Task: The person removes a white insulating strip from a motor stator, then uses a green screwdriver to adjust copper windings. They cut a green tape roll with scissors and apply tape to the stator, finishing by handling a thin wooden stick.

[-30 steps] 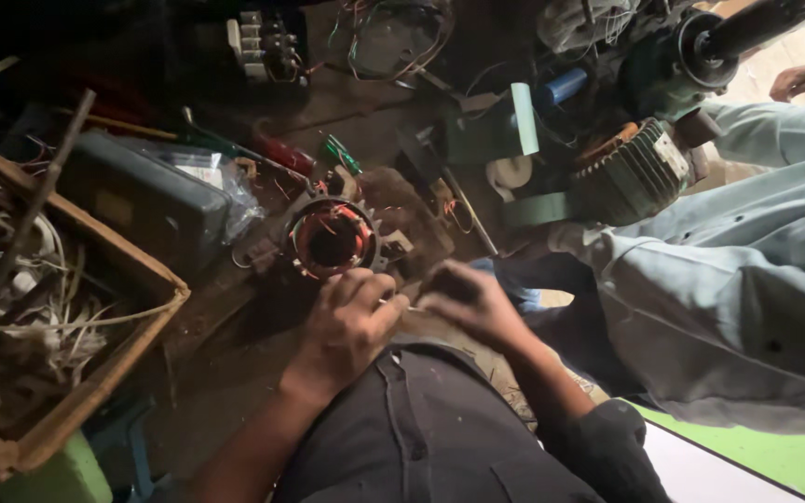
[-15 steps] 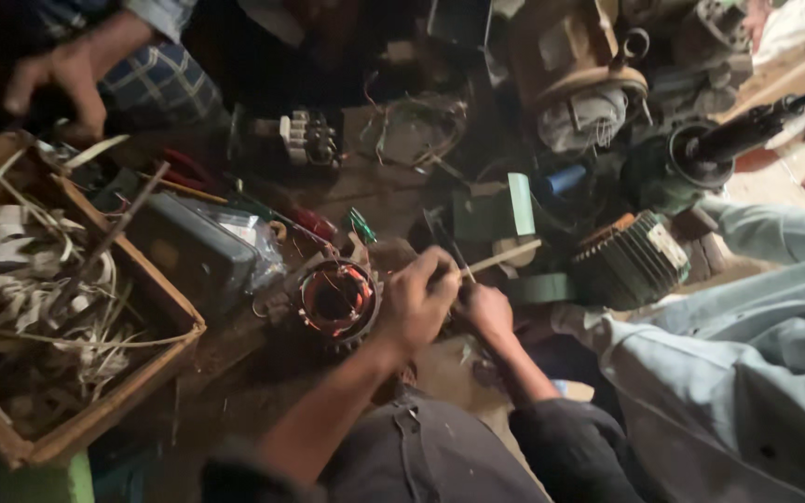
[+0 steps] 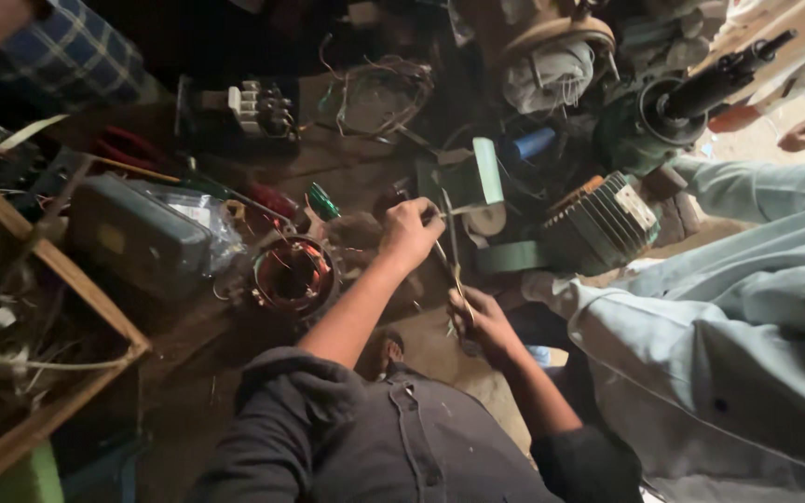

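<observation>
My left hand [image 3: 412, 233] is closed on the upper end of a thin narrow strip [image 3: 449, 244] that runs down towards my right hand [image 3: 484, 321]. The right hand grips what looks like a pair of small scissors [image 3: 461, 296] at the strip's lower end. The blades are hard to make out. A round motor stator with copper windings [image 3: 295, 275] lies on the dirty floor just left of my left forearm, with neither hand touching it.
An open wooden crate [image 3: 95, 312] of scraps stands at the left, beside a grey box [image 3: 137, 242]. A green-handled screwdriver [image 3: 323, 200], green sheet pieces [image 3: 486, 172] and a finned motor [image 3: 598, 224] lie around. A person in pale blue clothes [image 3: 747, 317] sits at the right.
My left hand has left the stator and moved up and right with the strip. My right hand has come under it, so the strip now runs between both hands.
</observation>
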The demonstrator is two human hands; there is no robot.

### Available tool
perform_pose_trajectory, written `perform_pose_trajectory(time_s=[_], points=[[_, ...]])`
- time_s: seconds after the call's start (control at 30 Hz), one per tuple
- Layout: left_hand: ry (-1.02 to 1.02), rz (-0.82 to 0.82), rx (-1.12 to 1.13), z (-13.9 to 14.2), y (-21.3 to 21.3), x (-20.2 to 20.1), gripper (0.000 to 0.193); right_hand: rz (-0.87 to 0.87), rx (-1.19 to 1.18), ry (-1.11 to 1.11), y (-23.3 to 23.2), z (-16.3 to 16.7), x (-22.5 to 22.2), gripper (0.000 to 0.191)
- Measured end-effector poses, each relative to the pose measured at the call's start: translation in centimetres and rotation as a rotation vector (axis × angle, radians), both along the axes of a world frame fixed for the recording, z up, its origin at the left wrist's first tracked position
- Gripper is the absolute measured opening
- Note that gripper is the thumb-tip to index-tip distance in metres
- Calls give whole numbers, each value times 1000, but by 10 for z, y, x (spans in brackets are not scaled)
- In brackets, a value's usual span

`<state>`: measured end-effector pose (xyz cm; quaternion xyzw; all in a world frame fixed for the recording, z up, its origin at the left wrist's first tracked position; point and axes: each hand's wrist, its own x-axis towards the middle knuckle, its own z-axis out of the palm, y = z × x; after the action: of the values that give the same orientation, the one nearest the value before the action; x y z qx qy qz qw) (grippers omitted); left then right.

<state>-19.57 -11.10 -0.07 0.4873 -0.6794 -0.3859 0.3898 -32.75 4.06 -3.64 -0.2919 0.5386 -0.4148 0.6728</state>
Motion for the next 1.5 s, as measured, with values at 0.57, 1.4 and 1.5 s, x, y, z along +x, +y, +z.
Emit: perform_pose_trajectory(time_s=[0.57, 1.4, 1.5], points=[[96, -402, -154, 33, 88, 42, 26, 93, -649, 755, -39, 21, -20, 47], [-482, 109, -471, -25, 55, 146, 24, 211, -1158, 869, -85, 12, 101, 29], [-388, 76, -372, -27, 54, 150, 18, 157, -1117, 888, -83, 12, 102, 28]])
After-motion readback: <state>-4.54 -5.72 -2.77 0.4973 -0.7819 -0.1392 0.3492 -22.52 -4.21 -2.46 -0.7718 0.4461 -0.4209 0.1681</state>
